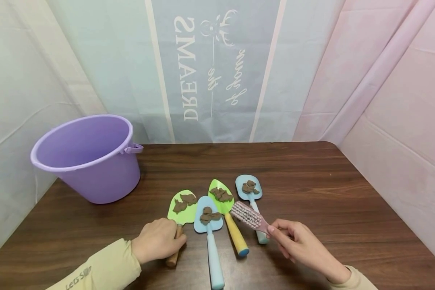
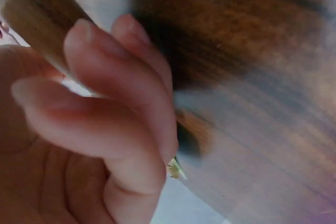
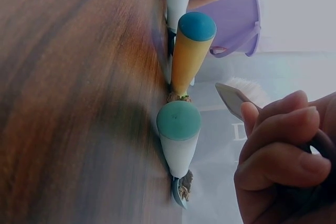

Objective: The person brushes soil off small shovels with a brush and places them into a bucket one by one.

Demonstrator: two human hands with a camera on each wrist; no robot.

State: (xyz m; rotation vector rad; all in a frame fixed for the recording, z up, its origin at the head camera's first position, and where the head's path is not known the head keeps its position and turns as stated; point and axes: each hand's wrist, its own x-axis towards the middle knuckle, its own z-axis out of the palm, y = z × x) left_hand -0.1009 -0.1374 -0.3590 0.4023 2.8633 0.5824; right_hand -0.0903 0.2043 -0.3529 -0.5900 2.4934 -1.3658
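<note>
At lower centre, the left hand (image 1: pixel 158 240) grips the wooden-handled green trowel (image 1: pixel 183 218); right of it, the right hand (image 1: pixel 300 244) pinches the brush (image 1: pixel 248 215), bristles up. Tilting that trowel could spill its brown clumps (image 1: pixel 179 206).

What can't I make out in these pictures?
Head view:
Bucket: inside bottom, behind its near wall.
Wooden handle: middle, under the left hand.
Brush: handle end, behind the right hand.
Right sleeve: cut off by the bottom edge.

Left wrist view:
Table: grain blurred in places.
</note>
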